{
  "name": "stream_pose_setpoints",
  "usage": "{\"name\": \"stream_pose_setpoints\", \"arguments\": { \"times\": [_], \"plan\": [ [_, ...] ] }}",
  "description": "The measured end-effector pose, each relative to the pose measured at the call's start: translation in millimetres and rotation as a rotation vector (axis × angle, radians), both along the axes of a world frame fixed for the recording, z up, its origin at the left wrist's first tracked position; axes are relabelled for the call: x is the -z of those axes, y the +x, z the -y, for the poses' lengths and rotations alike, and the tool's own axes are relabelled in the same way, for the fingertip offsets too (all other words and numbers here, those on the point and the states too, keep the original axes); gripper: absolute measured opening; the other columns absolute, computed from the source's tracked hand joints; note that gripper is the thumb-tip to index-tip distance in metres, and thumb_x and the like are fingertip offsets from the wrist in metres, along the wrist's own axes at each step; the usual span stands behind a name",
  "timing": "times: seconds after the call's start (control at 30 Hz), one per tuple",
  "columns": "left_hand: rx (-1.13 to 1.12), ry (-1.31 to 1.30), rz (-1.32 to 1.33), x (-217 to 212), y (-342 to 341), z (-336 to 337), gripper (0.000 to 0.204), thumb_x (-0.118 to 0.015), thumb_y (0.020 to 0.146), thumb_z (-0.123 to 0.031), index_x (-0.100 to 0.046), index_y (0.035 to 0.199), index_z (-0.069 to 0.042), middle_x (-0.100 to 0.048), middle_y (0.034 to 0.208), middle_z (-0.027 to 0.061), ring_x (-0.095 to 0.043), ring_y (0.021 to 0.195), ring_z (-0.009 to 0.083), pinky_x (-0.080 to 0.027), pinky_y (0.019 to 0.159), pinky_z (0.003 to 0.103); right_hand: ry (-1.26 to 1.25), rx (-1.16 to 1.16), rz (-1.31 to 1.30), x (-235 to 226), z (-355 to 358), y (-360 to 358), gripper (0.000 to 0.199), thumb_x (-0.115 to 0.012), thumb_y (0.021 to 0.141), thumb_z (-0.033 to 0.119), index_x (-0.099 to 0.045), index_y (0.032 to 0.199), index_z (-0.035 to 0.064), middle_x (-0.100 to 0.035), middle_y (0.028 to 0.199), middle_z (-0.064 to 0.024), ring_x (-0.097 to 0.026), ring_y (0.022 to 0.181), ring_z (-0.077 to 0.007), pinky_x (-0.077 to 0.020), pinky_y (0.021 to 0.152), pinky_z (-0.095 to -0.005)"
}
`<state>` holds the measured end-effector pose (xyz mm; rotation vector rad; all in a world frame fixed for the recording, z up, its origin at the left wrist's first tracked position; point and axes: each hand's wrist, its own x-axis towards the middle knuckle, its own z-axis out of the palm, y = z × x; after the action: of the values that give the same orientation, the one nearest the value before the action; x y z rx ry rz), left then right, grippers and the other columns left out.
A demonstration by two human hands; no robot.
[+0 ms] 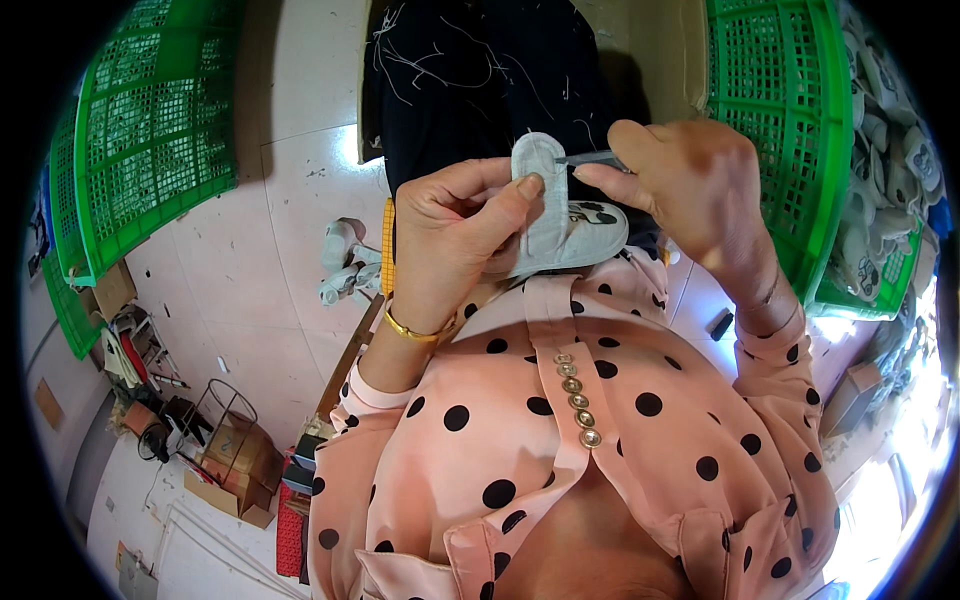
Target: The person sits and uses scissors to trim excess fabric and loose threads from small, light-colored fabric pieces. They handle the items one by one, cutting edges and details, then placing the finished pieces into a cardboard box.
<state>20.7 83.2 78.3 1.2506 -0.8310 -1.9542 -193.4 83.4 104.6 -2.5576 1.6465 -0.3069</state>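
Note:
My left hand [455, 225] is closed on a small white cloth shoe [548, 205], held over my lap. The thumb presses on its flat, rounded sole-like part, which points upward. A lower part of it, bearing a black pattern, turns to the right and rests near my shirt. My right hand [690, 180] is closed around a thin grey metal tool [595, 158]. The tool's narrow tip touches or nearly touches the right edge of the upright part. The tool's handle end is hidden in the fist, so its exact kind does not show.
Green plastic baskets stand at left [160, 120] and right [780, 120]. Beyond the right one lie many white shoes [880, 160]. A few white shoes [348, 262] are on the floor. Loose threads [440, 60] cling to my dark trousers. A cardboard box [240, 460] sits lower left.

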Motion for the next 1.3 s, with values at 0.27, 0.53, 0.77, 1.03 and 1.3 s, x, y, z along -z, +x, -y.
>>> {"name": "stream_pose_setpoints", "arguments": {
  "times": [0.27, 0.53, 0.77, 1.03, 1.3],
  "plan": [
    [0.124, 0.011, -0.028, 11.4, 1.2, 1.3, 0.016, -0.07, 0.089, -0.007, -0.07, 0.101, 0.003, -0.064, 0.071, 0.0004, -0.045, 0.053, -0.0007, -0.031, 0.044, 0.016, 0.748, 0.277, 0.909, 18.0, 3.9, 3.5, 0.036, -0.066, 0.09, 0.033, -0.061, 0.091, -0.0025, -0.054, 0.063, -0.0028, -0.048, 0.061, -0.0054, -0.0415, 0.054, -0.024],
    [0.058, -0.567, 0.267, 30.7, -5.0, -11.8, 0.033, -0.077, 0.081, -0.003, -0.06, 0.109, -0.001, -0.066, 0.086, 0.0008, -0.06, 0.071, 0.0037, -0.049, 0.062, 0.017, 1.056, 0.357, 1.09, 38.5, 7.1, 7.4, 0.029, -0.059, 0.096, 0.027, -0.063, 0.087, -0.0002, -0.051, 0.063, 0.0028, -0.041, 0.055, -0.0025, -0.0372, 0.053, -0.0194],
    [0.017, -0.629, 0.369, 42.8, -5.3, -7.8, 0.033, -0.079, 0.078, -0.006, -0.064, 0.106, -0.005, -0.066, 0.095, 0.0053, -0.063, 0.071, 0.0104, -0.051, 0.063, 0.021, 0.9, 0.299, 1.026, 42.1, 2.8, 11.2, 0.028, -0.059, 0.096, 0.025, -0.062, 0.085, -0.0004, -0.052, 0.06, 0.002, -0.046, 0.056, -0.0026, -0.0394, 0.053, -0.0208],
    [0.177, -1.348, 0.661, 44.5, -0.8, 8.6, 0.033, -0.075, 0.07, -0.004, -0.069, 0.101, -0.013, -0.064, 0.098, 0.0052, -0.061, 0.088, 0.0238, -0.05, 0.065, 0.03, 0.908, 0.254, 1.039, 43.7, 10.1, 12.5, 0.025, -0.058, 0.096, 0.02, -0.058, 0.082, -0.0002, -0.051, 0.06, 0.0017, -0.046, 0.057, -0.0042, -0.0398, 0.054, -0.0218],
    [-0.078, -1.252, 1.105, 65.3, 26.3, 55.5, 0.015, -0.065, 0.089, -0.008, -0.061, 0.102, -0.004, -0.066, 0.099, 0.0088, -0.058, 0.09, 0.0288, -0.046, 0.081, 0.036, 0.965, 0.301, 1.056, 45.0, 10.5, 10.0, 0.024, -0.057, 0.096, 0.02, -0.058, 0.083, 0.0, -0.048, 0.06, 0.0037, -0.043, 0.057, -0.0037, -0.0389, 0.054, -0.0217]
  ]
}}
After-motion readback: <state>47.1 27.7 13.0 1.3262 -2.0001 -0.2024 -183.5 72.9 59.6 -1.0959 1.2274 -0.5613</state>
